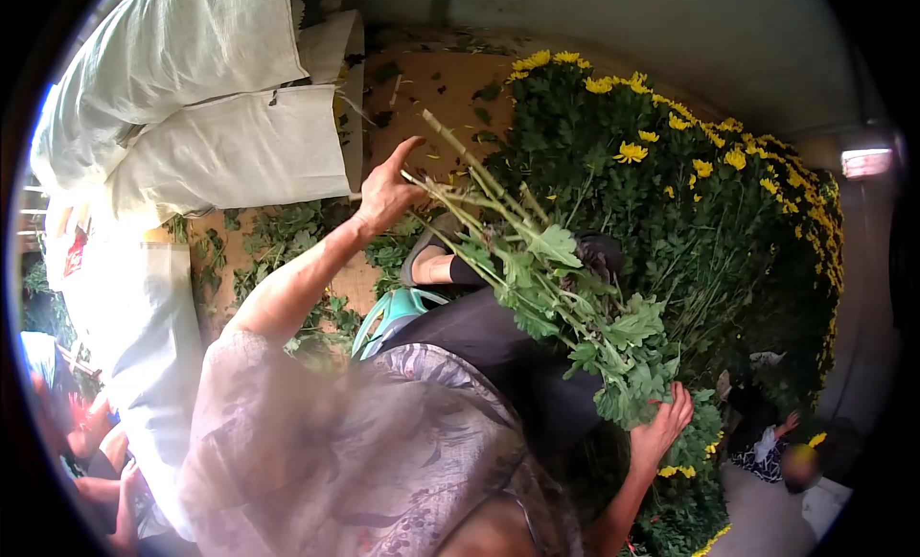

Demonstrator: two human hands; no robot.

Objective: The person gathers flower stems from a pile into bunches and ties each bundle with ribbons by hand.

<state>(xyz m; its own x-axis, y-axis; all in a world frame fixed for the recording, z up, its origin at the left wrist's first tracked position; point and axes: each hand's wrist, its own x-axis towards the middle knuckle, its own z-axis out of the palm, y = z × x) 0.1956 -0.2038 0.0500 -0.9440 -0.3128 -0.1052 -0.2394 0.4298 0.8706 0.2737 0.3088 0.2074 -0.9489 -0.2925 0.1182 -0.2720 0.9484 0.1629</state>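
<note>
A bunch of leafy chrysanthemum stems [565, 298] lies slantwise across my dark-trousered lap, its bare cut ends pointing up and left. My right hand [661, 423] curls round the leafy lower part of this bunch, near a few yellow blooms [677, 472]. Close to the cut ends, my left hand [386, 195] has its thumb stretched away from the palm; some of its fingers are hidden. Whether it touches the stems I cannot tell. Beyond the bunch rises a big heap of yellow chrysanthemums [709, 164] with dark green leaves.
White woven sacks [230, 145] stand at the left. Loose leaves [307, 231] litter the brown floor covering [436, 87]. A turquoise plastic seat or basket [388, 313] is beside my leg. Another person's arms [110, 461] show at lower left, and another person [767, 452] at lower right.
</note>
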